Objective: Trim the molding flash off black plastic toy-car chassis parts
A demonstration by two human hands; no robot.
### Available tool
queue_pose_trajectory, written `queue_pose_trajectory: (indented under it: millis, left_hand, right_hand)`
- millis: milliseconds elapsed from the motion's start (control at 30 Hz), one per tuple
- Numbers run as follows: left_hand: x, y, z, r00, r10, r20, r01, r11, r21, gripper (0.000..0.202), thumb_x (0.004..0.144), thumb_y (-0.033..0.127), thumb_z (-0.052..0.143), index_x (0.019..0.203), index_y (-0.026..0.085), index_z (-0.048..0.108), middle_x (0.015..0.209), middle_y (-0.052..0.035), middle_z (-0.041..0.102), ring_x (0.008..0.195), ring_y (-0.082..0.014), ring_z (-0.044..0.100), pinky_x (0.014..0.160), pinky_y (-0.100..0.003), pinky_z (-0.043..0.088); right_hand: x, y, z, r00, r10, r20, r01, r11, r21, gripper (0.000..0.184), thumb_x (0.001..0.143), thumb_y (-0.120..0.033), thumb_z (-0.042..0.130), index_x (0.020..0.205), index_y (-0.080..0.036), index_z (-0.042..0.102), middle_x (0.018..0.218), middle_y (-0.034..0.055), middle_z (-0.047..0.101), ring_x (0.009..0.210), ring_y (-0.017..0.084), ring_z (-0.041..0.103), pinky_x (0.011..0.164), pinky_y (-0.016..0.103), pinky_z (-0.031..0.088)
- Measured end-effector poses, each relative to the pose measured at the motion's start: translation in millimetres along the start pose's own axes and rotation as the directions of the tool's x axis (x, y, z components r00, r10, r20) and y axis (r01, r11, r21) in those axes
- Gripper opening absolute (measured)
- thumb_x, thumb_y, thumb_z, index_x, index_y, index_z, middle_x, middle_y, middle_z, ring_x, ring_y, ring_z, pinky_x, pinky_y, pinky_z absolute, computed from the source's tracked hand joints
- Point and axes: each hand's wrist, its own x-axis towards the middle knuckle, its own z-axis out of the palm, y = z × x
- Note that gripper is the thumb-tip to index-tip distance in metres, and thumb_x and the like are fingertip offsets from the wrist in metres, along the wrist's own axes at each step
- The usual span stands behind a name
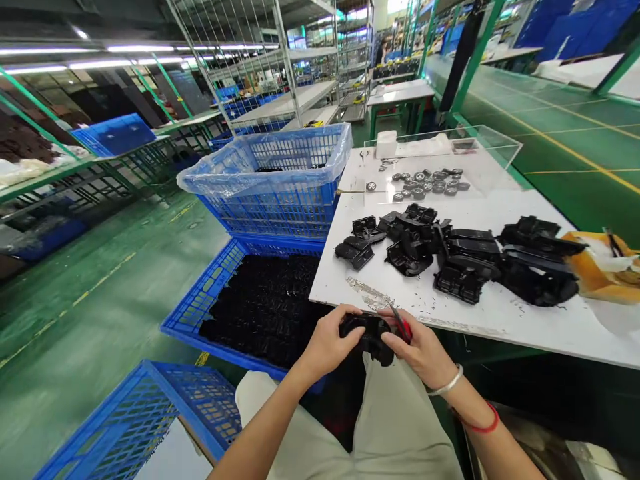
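Over my lap, just below the table's front edge, both hands hold one black plastic part (369,333). My left hand (327,343) is closed round its left side. My right hand (420,347) grips the right side and also pinches a small red-handled tool (403,325) against the part. A pile of similar black plastic parts (450,257) lies on the white table (500,320) in front of me. Small black wheels (430,183) are scattered further back on it.
A blue crate full of black parts (265,307) sits on the floor at my left, with a plastic-lined blue crate (275,180) stacked behind it and another blue crate (150,420) nearer me. A clear acrylic box (480,150) stands at the table's far end. An orange cloth (595,267) lies at right.
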Motion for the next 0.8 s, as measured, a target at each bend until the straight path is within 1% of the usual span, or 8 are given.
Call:
queue_pose_trajectory:
  millis: [167,333,400,500,567,633,700,800]
  left_hand:
    - [-9,-15,21.5,0.983,-0.054,-0.176,0.052,0.999,-0.016,0.022,0.078,0.023,0.062,0.1,0.023,0.059,0.1,-0.0031,0.066,0.091,-0.0186,0.062,0.083,-0.033,0.05]
    - [-16,-23,41.5,0.955,-0.173,-0.242,0.148,0.982,-0.117,0.022,0.08,0.025,0.06,0.1,0.021,0.056,0.099,-0.005,0.064,0.094,-0.0189,0.061,0.087,-0.035,0.048]
    - [-18,-23,40.6,0.965,-0.192,-0.179,0.166,0.975,-0.15,0.025,0.079,0.025,0.061,0.102,0.02,0.053,0.098,-0.0055,0.063,0.093,-0.0187,0.061,0.085,-0.034,0.049]
    - [-16,-18,24.0,0.982,-0.159,0.101,0.175,0.967,-0.183,0.036,0.074,0.025,0.066,0.106,0.019,0.051,0.099,-0.0053,0.064,0.093,-0.0185,0.062,0.084,-0.032,0.049]
    - [-13,-11,8.9,0.951,-0.108,0.289,0.155,0.977,-0.146,0.046,0.071,0.028,0.071,0.112,0.02,0.053,0.102,-0.0047,0.065,0.095,-0.0194,0.061,0.086,-0.033,0.048]
    - [-8,-5,-1.1,0.918,-0.085,0.387,0.141,0.983,-0.118,0.053,0.069,0.032,0.074,0.117,0.022,0.055,0.104,-0.0038,0.066,0.097,-0.0204,0.061,0.088,-0.033,0.047]
    - [-2,-1,-1.1,0.911,-0.081,0.404,0.161,0.972,-0.169,0.054,0.066,0.034,0.077,0.115,0.023,0.058,0.105,-0.0033,0.067,0.097,-0.0212,0.061,0.087,-0.032,0.047]
    - [4,0,12.5,0.945,-0.078,0.318,0.191,0.921,-0.34,0.052,0.062,0.032,0.08,0.11,0.02,0.062,0.107,-0.0045,0.067,0.101,-0.0222,0.06,0.089,-0.031,0.046]
  right_hand:
    - [-8,14,5,0.995,0.073,-0.07,-0.077,0.995,-0.06,0.047,0.079,-0.052,0.057,0.113,-0.019,0.056,0.101,0.0076,0.067,0.071,0.017,0.061,0.065,0.031,0.05]
    - [-9,12,5,0.984,-0.064,-0.168,0.025,0.975,-0.222,0.039,0.077,-0.048,0.06,0.105,-0.021,0.062,0.112,0.009,0.063,0.094,0.022,0.061,0.08,0.034,0.05]
    - [-7,11,2,0.994,-0.008,-0.106,-0.008,0.989,-0.145,0.036,0.078,-0.047,0.059,0.103,-0.021,0.062,0.104,0.0075,0.067,0.09,0.022,0.064,0.08,0.034,0.051]
    - [-5,7,-3,0.999,0.042,-0.012,-0.043,0.995,-0.086,0.034,0.077,-0.044,0.06,0.102,-0.02,0.062,0.096,0.0057,0.071,0.091,0.022,0.065,0.083,0.034,0.05]
    - [-4,2,-6,0.998,0.022,0.056,-0.015,0.994,-0.112,0.034,0.077,-0.042,0.062,0.103,-0.02,0.062,0.095,0.0051,0.071,0.09,0.022,0.065,0.081,0.034,0.05]
    - [-2,-4,-6,0.99,-0.012,0.141,0.031,0.99,-0.137,0.033,0.077,-0.042,0.063,0.102,-0.02,0.062,0.092,0.0041,0.07,0.084,0.02,0.065,0.076,0.032,0.05]
    - [1,-10,-5,0.981,-0.056,0.186,0.083,0.986,-0.144,0.032,0.077,-0.043,0.062,0.1,-0.02,0.061,0.089,0.0033,0.07,0.08,0.019,0.063,0.073,0.03,0.049]
    - [7,-15,-4,0.983,-0.107,0.149,0.128,0.982,-0.141,0.029,0.083,-0.046,0.054,0.094,-0.02,0.06,0.087,0.004,0.069,0.078,0.018,0.063,0.072,0.03,0.048]
